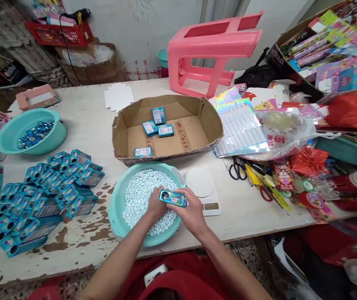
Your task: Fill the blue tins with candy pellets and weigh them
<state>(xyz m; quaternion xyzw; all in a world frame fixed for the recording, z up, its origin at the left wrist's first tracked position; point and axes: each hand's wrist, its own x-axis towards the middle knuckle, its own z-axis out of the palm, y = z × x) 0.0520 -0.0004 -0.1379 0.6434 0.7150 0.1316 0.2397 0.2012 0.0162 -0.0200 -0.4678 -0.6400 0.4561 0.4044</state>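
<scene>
A small blue candy box (172,198), lettered "CARAMELO" and with a round hole near its left end, lies across my right hand (192,211), whose fingers are wrapped around its right end. At the other end, my left hand (156,205) is closed against the box; its fingertips and anything in them are hidden. Both hands are over a turquoise basin (116,216) holding many pale, bean-sized candies (141,187). Just beyond the basin, a cut-down cardboard box (178,137) contains several blue candy boxes (165,130) lying flat.
A white kitchen scale (211,206) stands right of the basin. Rows of blue boxes (66,179) and a turquoise bowl (62,129) of shiny blue pieces occupy the left. Black scissors (237,168), holographic sheets (241,129) and a pink stool (209,46) on its side lie to the right.
</scene>
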